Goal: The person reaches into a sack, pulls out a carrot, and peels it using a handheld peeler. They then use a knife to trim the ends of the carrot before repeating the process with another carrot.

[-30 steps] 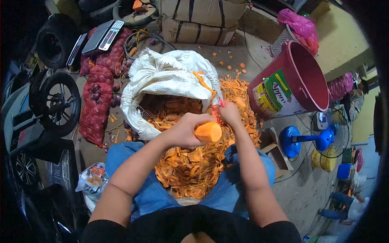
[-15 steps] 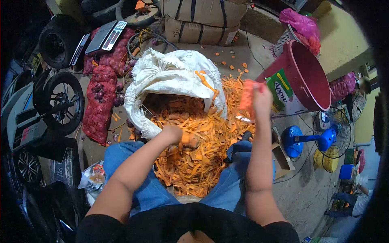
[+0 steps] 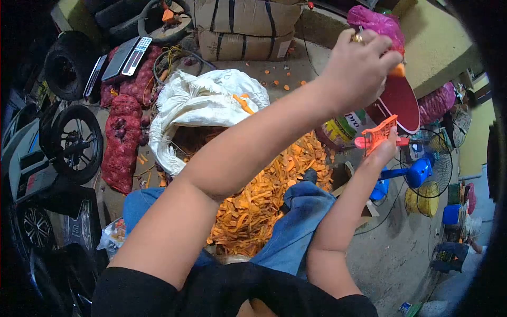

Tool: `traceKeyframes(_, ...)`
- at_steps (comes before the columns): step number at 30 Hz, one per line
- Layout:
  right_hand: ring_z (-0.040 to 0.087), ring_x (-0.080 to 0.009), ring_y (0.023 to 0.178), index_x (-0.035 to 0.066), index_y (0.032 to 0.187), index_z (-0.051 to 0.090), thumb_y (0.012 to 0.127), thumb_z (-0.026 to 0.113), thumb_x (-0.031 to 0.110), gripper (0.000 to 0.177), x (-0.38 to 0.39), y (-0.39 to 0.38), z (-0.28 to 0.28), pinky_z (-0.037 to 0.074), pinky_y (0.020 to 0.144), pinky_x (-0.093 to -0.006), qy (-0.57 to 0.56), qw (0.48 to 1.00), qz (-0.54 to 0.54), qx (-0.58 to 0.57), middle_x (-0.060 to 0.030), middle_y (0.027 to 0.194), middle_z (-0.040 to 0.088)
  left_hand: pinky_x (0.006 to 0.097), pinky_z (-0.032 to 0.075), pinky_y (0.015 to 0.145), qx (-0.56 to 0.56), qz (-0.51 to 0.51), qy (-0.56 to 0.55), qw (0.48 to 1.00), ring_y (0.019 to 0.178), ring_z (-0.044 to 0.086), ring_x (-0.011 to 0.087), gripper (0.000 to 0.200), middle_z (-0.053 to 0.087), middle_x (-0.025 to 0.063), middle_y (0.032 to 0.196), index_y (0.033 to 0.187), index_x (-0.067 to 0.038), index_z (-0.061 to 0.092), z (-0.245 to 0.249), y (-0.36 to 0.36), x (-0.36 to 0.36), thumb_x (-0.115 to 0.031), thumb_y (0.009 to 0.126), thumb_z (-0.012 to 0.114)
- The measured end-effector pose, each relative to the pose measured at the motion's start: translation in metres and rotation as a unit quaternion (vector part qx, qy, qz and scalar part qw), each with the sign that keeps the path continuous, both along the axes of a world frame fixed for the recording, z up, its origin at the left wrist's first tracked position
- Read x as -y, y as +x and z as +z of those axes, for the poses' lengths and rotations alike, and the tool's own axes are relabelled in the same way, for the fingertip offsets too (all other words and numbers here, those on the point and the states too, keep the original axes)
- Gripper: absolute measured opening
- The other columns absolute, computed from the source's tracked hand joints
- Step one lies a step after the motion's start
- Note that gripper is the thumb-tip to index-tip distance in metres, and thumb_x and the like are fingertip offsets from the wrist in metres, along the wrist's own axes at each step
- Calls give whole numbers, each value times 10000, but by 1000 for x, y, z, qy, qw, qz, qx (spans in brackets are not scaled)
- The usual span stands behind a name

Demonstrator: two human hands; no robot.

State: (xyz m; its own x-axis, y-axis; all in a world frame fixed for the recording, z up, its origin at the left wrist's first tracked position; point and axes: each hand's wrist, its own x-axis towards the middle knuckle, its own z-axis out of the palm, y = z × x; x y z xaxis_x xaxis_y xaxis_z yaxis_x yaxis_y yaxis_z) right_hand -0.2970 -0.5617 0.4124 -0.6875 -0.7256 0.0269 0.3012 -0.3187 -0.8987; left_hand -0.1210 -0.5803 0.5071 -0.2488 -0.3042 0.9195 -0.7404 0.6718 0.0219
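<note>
My left hand [image 3: 362,68] reaches across to the upper right, fingers curled around an orange carrot piece [image 3: 398,70] that shows beside the fingertips. It is over the far side of the red bucket [image 3: 405,103]. Below it, near the bucket's lower edge, my right hand [image 3: 384,152] grips an orange peeler-like tool [image 3: 379,133]. Orange peelings [image 3: 253,208] lie heaped between my knees. Behind them a white woven sack [image 3: 203,100] lies with its mouth open toward me, partly hidden by my left forearm.
Net sacks of onions [image 3: 120,142] lie at the left, with a scale [image 3: 120,59] on top. Wheels and a motorbike stand further left. Strapped cartons [image 3: 245,45] are at the back. A blue fan [image 3: 420,171] and a yellow tub [image 3: 421,201] stand at the right.
My left hand has moved from the peelings up and right to over the bucket. My right hand has shifted right and slightly down with the orange tool. The view has shifted slightly.
</note>
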Motion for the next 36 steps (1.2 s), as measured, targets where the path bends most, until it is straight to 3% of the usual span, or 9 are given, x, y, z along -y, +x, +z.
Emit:
traceKeyframes(2,518,-164,585,32,900,486,799,445,243,238,8,-3,-9,420,423,-283,7,1000,23,6,-60,772,520,376,373,738,-46,-88,35,994,941,432,220,354,462,54,993,955,-113,471,0,17,-3,-168,622,576)
traceKeyframes(6,537,-187,672,-58,927,474,793,473,180,273,19,8,-27,447,570,-293,25,995,99,-7,-103,844,520,363,396,715,74,-38,290,953,825,492,280,291,509,127,881,969,-81,465,-105,88,-17,-200,705,496)
traceKeyframes(8,541,-171,674,-49,904,483,799,464,166,241,23,25,-35,445,576,-283,41,993,107,-12,-98,832,531,398,411,697,229,-20,622,748,820,500,316,261,501,164,914,931,-45,479,-177,141,-32,-201,722,470)
traceKeyframes(10,545,-156,666,-35,864,492,799,464,158,206,25,33,-44,447,557,-280,58,982,180,-13,-94,815,539,386,428,694,379,29,600,704,840,519,296,363,529,146,899,933,-50,513,-253,201,-61,-330,702,506)
traceKeyframes(13,547,-144,650,-30,847,501,800,464,159,198,21,59,-36,445,557,-268,58,978,198,-37,-89,788,550,376,420,724,279,146,766,561,893,492,293,285,502,144,953,918,-58,526,-317,266,-97,-245,709,475)
traceKeyframes(22,492,-83,581,2,779,510,782,497,154,152,41,107,-57,395,528,-218,99,957,255,-99,-22,705,517,332,397,736,299,275,761,505,871,536,228,276,570,83,891,947,-78,546,-375,307,-147,-148,717,410)
traceKeyframes(27,443,-63,593,37,756,484,776,511,160,127,40,130,-61,365,549,-209,109,953,262,-107,12,698,474,337,404,707,261,272,714,590,777,560,232,191,589,94,776,772,-70,585,-375,305,-119,-167,702,436)
traceKeyframes(29,441,-62,601,43,761,484,775,511,162,124,40,134,-63,362,559,-208,107,951,268,-114,17,701,471,354,417,693,172,234,572,767,748,556,258,168,582,123,762,704,-63,579,-386,310,-108,-165,688,447)
traceKeyframes(36,494,-84,615,10,821,507,783,502,183,178,37,137,-61,393,565,-217,124,946,267,-136,-17,719,522,354,440,682,228,346,708,572,790,555,267,208,575,143,844,777,-33,600,-428,357,-91,-156,667,473)
